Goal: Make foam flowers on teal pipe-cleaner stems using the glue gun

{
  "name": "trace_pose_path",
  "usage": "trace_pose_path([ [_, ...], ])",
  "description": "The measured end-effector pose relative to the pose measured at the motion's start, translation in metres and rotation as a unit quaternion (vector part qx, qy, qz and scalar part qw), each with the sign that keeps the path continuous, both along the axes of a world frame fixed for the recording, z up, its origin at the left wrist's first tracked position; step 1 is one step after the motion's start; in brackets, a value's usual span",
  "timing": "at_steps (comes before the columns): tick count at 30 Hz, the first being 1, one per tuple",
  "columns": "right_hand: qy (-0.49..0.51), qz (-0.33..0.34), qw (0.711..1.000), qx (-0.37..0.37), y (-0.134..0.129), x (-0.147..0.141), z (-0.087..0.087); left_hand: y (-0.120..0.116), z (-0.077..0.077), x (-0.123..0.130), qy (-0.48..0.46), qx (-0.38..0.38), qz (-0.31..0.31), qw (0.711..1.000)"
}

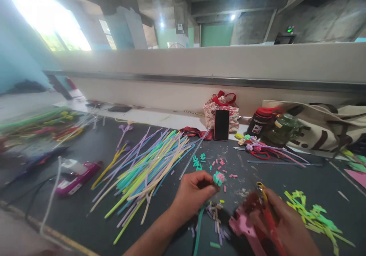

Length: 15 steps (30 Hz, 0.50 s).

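Left hand [193,191]: fingertips pinching one small pink-and-green flower [219,178], right of centre; likely light, soft, easily crushed, best held at its base. Right hand [288,220]: curled round a blurred red-handled tool [269,212], lower right. Beyond: coloured strips [151,164], centre-left.

A long white partition [257,63] runs behind the dark tabletop [85,225]. Above it show grey concrete beams [241,1], a lit lamp [233,17] and, toward its right end, a glowing green sign [290,29]. Over its left end, a window [51,20] glares beside a pale blue wall [14,54].
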State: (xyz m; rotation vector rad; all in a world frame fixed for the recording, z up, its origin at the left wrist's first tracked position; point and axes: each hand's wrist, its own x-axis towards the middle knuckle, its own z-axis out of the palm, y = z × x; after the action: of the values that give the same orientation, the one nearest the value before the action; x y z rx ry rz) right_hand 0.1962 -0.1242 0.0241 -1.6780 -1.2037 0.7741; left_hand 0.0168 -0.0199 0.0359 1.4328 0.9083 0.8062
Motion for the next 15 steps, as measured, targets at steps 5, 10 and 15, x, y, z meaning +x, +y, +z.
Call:
trace_pose_path([
  [5, -0.017, -0.012, 1.0, 0.016, -0.003, 0.001, -0.003, 0.001, -0.001, -0.002, 0.051, 0.093, 0.022, 0.994],
  [10, -0.028, -0.024, 0.999, 0.012, -0.008, 0.002, -0.001, 0.0, 0.0, -0.003, 0.086, 0.164, 0.03, 0.982],
  [15, -0.034, -0.036, 0.999, 0.009, -0.013, 0.009, -0.006, -0.001, 0.002, -0.003, 0.111, 0.199, 0.05, 0.973],
])
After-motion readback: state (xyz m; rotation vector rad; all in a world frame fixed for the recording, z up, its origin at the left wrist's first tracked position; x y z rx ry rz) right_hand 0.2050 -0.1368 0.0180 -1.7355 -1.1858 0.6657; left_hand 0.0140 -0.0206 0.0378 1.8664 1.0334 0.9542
